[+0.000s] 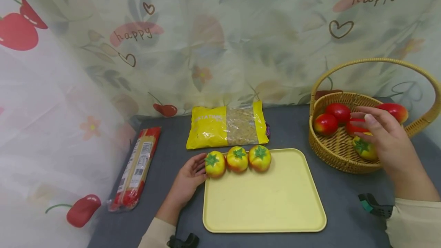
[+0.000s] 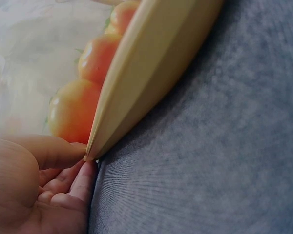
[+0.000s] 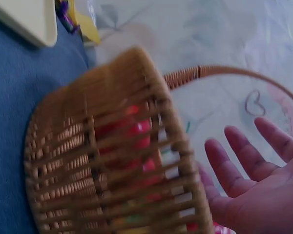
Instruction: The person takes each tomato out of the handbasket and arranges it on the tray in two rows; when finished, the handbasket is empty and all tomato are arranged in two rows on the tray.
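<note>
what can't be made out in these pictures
Head: part of the basket's yellow fruit, behind right hand.
Head: part of the purple object, behind the yellow bag.
Head: red packet print, too small.
Right wrist: red fruit, blurred behind basket weave.
Left wrist: tray, cut by top edge.

Beige sleeves, black wristbands, one green-marked

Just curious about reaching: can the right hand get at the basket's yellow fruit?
Probably yes: the right hand looks close to the yellow fruit, and the open-topped basket leaves the way free.
</note>
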The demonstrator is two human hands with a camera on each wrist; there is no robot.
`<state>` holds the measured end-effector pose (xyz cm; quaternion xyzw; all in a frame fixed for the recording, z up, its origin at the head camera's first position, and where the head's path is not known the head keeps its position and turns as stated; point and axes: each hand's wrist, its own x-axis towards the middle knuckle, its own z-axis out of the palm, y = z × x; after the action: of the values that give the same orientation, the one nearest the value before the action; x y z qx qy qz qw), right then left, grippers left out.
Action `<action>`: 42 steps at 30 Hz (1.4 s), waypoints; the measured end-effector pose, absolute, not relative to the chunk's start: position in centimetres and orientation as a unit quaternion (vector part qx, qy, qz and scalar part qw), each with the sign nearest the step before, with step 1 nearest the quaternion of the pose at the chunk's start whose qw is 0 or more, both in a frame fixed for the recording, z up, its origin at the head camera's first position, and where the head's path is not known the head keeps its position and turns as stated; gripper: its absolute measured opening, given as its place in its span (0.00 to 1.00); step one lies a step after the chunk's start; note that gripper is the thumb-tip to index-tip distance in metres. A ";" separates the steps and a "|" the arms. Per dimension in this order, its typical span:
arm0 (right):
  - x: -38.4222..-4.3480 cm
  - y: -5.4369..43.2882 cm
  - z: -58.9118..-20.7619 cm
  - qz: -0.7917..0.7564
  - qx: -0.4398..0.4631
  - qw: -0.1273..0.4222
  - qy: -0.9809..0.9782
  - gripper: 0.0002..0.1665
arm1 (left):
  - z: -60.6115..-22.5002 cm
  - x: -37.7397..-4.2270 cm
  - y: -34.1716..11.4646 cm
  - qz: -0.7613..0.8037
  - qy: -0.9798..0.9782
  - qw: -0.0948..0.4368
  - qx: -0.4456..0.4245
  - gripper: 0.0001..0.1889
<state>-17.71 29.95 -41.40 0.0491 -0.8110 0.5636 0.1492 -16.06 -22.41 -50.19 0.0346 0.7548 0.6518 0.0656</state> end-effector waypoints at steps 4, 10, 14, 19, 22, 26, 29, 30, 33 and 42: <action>-17.5 30.9 -41.6 0.562 0.025 0.161 -0.811 0.25 | -50.3 -16.1 -22.5 0.652 0.754 0.066 0.036 0.36; -17.5 31.8 -41.7 0.560 0.007 0.181 -0.809 0.25 | -50.4 -16.2 -22.5 0.654 0.753 0.070 0.033 0.36; -17.5 32.2 -41.8 0.552 -0.014 0.180 -0.814 0.21 | -50.3 -16.1 -22.5 0.653 0.754 0.068 0.034 0.36; -17.9 32.5 -42.3 0.519 -0.029 0.139 -0.843 0.27 | -50.3 -16.1 -22.4 0.648 0.758 0.064 0.036 0.36; -18.2 32.6 -42.4 0.493 -0.025 0.097 -0.865 0.37 | -50.4 -16.1 -22.5 0.646 0.760 0.063 0.037 0.35; -18.5 32.6 -42.3 0.461 -0.005 0.036 -0.887 0.43 | -50.5 -16.2 -22.5 0.647 0.759 0.065 0.034 0.36; -18.8 32.6 -42.1 0.432 0.014 -0.006 -0.902 0.46 | -50.4 -16.2 -22.4 0.649 0.757 0.067 0.033 0.36; -18.8 32.5 -42.1 0.420 0.021 -0.016 -0.907 0.47 | -50.4 -16.2 -22.4 0.650 0.757 0.067 0.035 0.36; -19.1 32.4 -42.1 0.389 0.041 -0.031 -0.920 0.47 | -50.3 -16.1 -22.4 0.650 0.756 0.068 0.036 0.36; -19.9 31.1 -42.9 0.278 0.079 -0.038 -0.957 0.50 | -50.3 -16.1 -22.4 0.647 0.759 0.064 0.039 0.36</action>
<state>-19.90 31.11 -42.94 0.0790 -0.9566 0.2779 -0.0380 -16.08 -22.42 -50.35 0.0386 0.7589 0.6469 0.0645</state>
